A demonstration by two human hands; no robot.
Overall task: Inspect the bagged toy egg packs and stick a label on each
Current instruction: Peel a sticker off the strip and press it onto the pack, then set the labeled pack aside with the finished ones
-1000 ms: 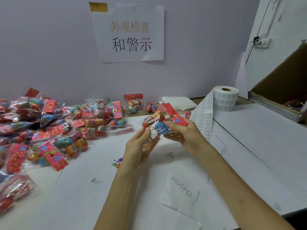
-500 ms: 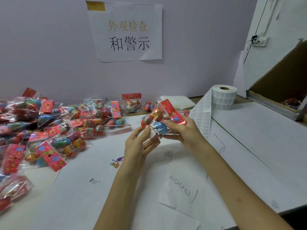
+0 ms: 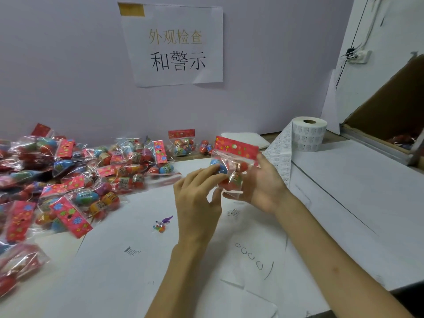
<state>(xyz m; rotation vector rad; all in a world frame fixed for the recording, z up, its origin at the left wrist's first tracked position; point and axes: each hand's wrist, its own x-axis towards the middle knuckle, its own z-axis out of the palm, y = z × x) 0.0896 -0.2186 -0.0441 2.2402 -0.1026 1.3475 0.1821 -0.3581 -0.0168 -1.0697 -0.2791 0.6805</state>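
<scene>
Both hands are raised over the bench, about mid-frame.

Left hand: fingers curled onto the pack's lower left, thumb under the bag's bottom edge, so it's pinching.

Right hand: wrapped round the pack's right side, gripping it.

Pack sits between the two hands, off the bench and in front of the roll's loose strip.

Change over the last second: the pack was lying slanted, red header pointing up and right. It's now turned so the header is on top and close to level, eggs hanging below. The left hand has gone from thumb-on-face to holding the bottom corner.

Read: a turn-over check of the other face, so the inspect step is under way. I can't tell whether a label is on this pack; the white patches visible could be the eggs' own stickers.

Orientation now: long axis near vertical, tipped slightly, header end up, bag bottom down toward the wrists.

Further back:
- Pile of packs on the left, many left to do.
- Label roll at rear right, strip trailing down toward the hands.
- Paper sign on the wall.
</scene>
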